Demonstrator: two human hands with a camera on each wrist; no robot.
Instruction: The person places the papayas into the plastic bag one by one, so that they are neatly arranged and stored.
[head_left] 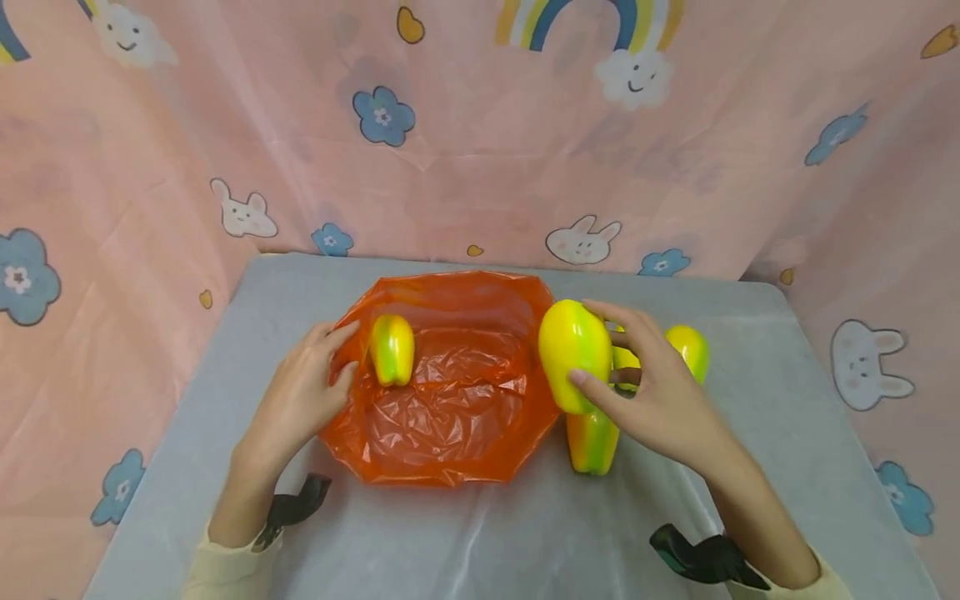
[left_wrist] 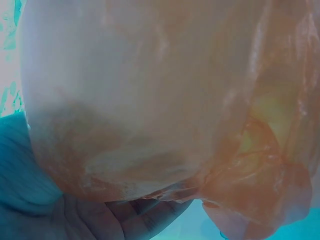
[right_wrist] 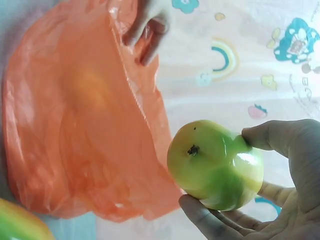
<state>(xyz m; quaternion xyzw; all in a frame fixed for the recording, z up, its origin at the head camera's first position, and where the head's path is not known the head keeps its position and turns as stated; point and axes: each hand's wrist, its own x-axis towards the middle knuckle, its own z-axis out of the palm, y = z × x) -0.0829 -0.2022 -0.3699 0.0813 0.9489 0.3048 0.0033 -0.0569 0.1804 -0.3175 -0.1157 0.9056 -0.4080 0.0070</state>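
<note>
An orange plastic bag [head_left: 450, 417] lies with its mouth spread wide, and one glossy yellow-green papaya [head_left: 392, 350] is inside it. At the bag's left rim, my left hand [head_left: 303, 387] grips the plastic between thumb and fingers. The bag's film [left_wrist: 140, 100] covers most of the left wrist view and partly hides those fingers. My right hand [head_left: 660, 392] holds another papaya [head_left: 573, 354] by its sides, just at the bag's right edge. In the right wrist view, the stem end of this held papaya [right_wrist: 215, 165] faces the camera, with the bag [right_wrist: 85, 125] beside it.
On the grey table [head_left: 750, 433], a papaya [head_left: 592, 446] lies below the held one. Another papaya [head_left: 688, 350] sits beyond the right hand, and a yellow piece [head_left: 624, 358] shows between its fingers. A pink printed curtain [head_left: 480, 167] surrounds the table's back and sides.
</note>
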